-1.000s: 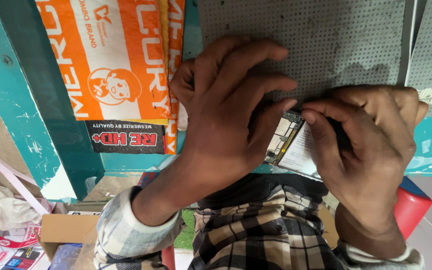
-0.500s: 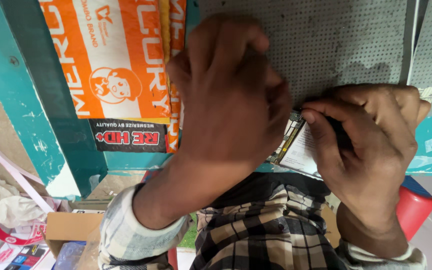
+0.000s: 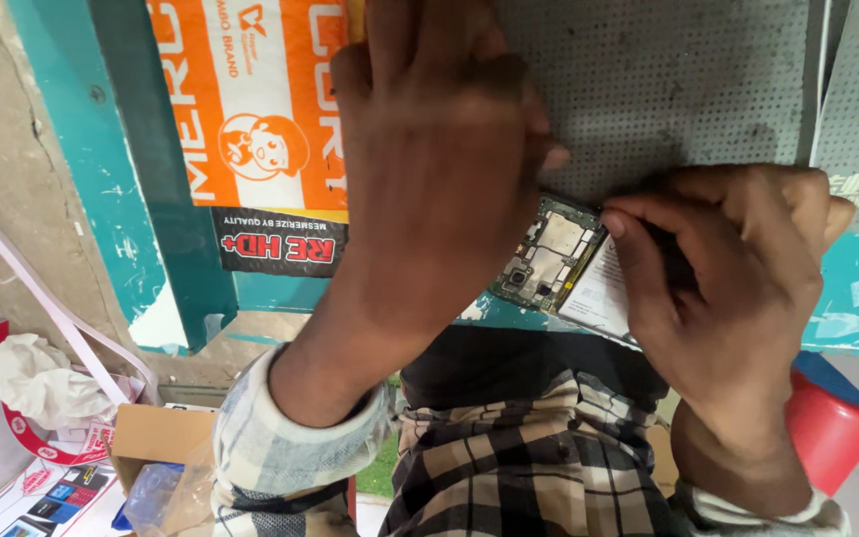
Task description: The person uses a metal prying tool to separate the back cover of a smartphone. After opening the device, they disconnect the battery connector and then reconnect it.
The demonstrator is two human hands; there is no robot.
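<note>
An opened phone point(image 3: 557, 265) with its green circuit board and camera module bare lies at the near edge of a grey dotted mat point(image 3: 668, 89). My right hand point(image 3: 733, 283) grips the phone's right part, thumb and forefinger pinched at the board's edge; whether a tool sits under the fingers is hidden. My left hand point(image 3: 439, 169) hovers over the phone's left side, back toward the camera and blurred. Its fingertips run out of the top of the picture, so I cannot see if it holds anything.
An orange printed poster point(image 3: 251, 109) hangs on the teal bench front point(image 3: 141, 199). A red stool point(image 3: 832, 428) stands at the right. A cardboard box point(image 3: 156, 438), crumpled white paper point(image 3: 32, 378) and printed cards lie on the floor at the left. My plaid shirt point(image 3: 519, 467) fills the bottom.
My left hand has lifted off the phone and moved up toward the camera, uncovering the circuit board. My right hand has stayed in place on the phone.
</note>
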